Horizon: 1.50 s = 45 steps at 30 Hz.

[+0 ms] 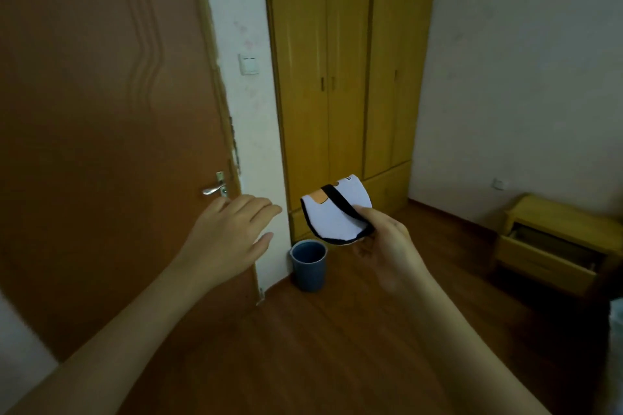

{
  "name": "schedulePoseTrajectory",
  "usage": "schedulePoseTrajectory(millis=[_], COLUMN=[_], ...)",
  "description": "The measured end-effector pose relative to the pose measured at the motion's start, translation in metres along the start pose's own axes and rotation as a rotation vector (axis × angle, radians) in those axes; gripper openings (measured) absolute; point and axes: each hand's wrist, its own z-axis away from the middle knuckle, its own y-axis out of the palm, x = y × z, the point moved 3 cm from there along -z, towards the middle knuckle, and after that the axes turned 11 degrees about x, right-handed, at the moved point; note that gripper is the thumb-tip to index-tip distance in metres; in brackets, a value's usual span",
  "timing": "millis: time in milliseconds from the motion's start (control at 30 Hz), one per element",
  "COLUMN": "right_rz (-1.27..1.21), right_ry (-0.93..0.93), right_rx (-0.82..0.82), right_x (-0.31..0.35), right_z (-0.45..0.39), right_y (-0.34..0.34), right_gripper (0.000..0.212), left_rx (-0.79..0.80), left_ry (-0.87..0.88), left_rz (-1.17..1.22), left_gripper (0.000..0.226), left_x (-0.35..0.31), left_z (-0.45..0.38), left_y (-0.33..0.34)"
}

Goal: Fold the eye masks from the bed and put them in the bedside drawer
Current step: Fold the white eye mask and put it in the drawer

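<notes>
A folded white eye mask (pixel 333 212) with a black strap and black edging, plus an orange patch, is pinched between thumb and fingers of my right hand (pixel 387 246) at mid-frame. My left hand (pixel 229 229) hovers to its left, palm down, fingers apart and holding nothing. The yellow wooden bedside table (pixel 556 216) stands at the right against the wall, its drawer (pixel 526 256) pulled out toward the room. The bed is out of view.
A brown door (pixel 101 111) with a metal handle (pixel 215 189) fills the left. A yellow wardrobe (pixel 344 77) stands straight ahead. A blue bin (pixel 308 264) sits on the dark wood floor (pixel 337 347) by the wall corner.
</notes>
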Motion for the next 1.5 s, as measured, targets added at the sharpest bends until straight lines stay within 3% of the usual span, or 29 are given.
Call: schedulePoseTrajectory(millis=[133,267,433,633,1000,1500], right_rz=[0.005,0.022,0.098,0.134,0.059,-0.137], right_ry=[-0.036,-0.086,-0.123,-0.07,0.084,0.397], right_rx=[-0.106,-0.28,-0.569,-0.842,-1.011,-1.187], right_x=[0.015,0.04,0.07,0.089,0.105,0.001], right_z=[-0.084,-0.137,-0.156,-0.172,-0.282,-0.459], right_y=[-0.055,-0.138,-0.281,-0.46,-0.736,-1.148], right_gripper=[0.014,0.014,0.014,0.014,0.013,0.028], left_rx=[-0.091,-0.14,-0.2,-0.152,0.087,0.499], left_ry=[0.123,0.277,0.494,0.656,0.636,0.59], left_rz=[0.066,0.18,0.327,0.471,0.776,0.871], left_gripper=[0.04,0.044,0.046,0.042,0.044,0.07], left_x=[0.008,-0.035,-0.152,-0.305,-0.482,-0.757], left_z=[-0.123,-0.257,-0.411,-0.56,-0.797,-1.071], left_y=[0.058,0.104,0.138,0.18,0.274,0.539])
